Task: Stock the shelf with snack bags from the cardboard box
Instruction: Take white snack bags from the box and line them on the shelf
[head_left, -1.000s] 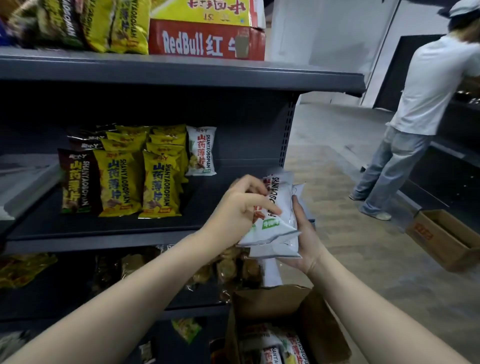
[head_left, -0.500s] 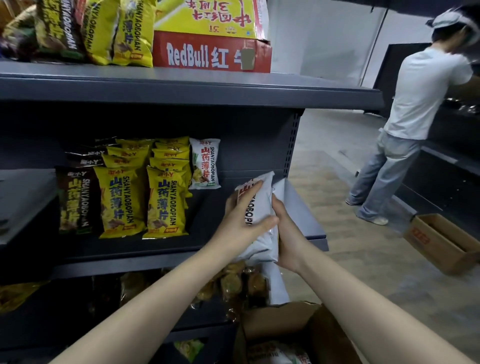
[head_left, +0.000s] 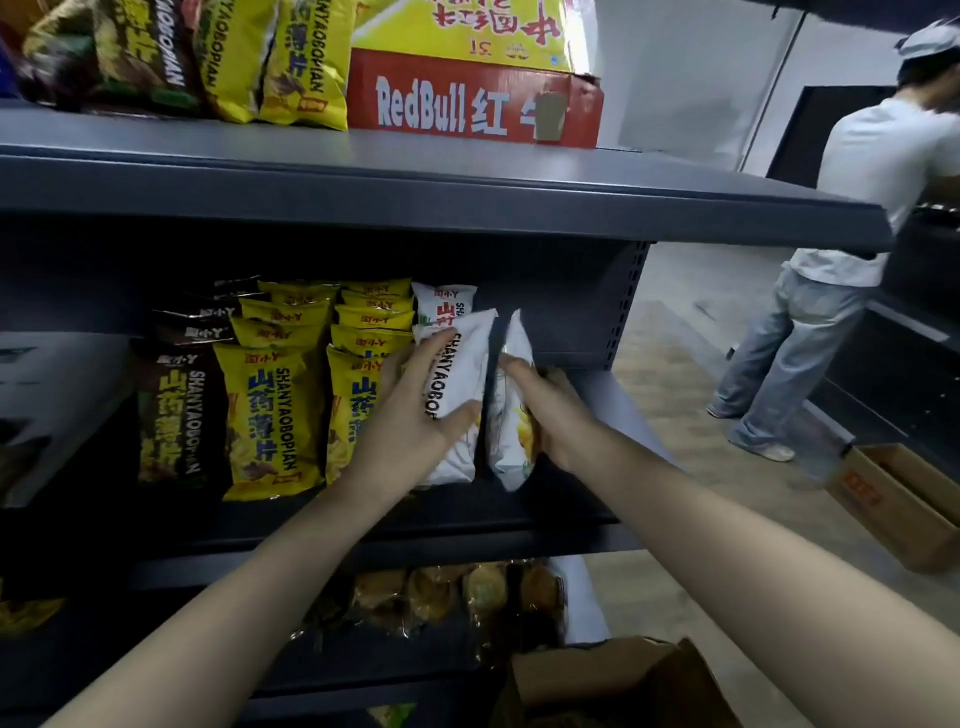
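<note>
left hand: the left hand (head_left: 410, 421) grips a white snack bag (head_left: 454, 384). The fingers (head_left: 439, 340) are spread along its left edge and the thumb is pressed on the front, so it's a fairly wide hold.
right hand: the right hand (head_left: 553, 410) has its fingers (head_left: 514, 366) curled round a second white bag (head_left: 511, 447), gripping it from the right side.
the two bags: both are upright and side by side with a thin gap between them. They're over the right part of the middle shelf (head_left: 550, 501). Can't tell if the bottoms are actually touching it.
neighbours: yellow bags (head_left: 270, 415) stand in rows just left of the held ones, and dark brown bags (head_left: 171, 410) are further left. Another white bag at the back (head_left: 441, 304) peeks out behind the left hand's bag.
cardboard box: the cardboard box (head_left: 597, 686) sits open at the bottom of the view, below the right forearm.
top shelf: the top shelf (head_left: 415, 192) carries more snack bags and a red RedBull carton (head_left: 467, 104).
lower shelf: clear pastry packs (head_left: 457, 597) lie there, pretty dim.
room: the wood-look floor (head_left: 691, 374) runs off to the right. Another person (head_left: 841, 249) in a white tee and jeans stands there facing away, with a second open box (head_left: 904, 499) on the floor nearby.
</note>
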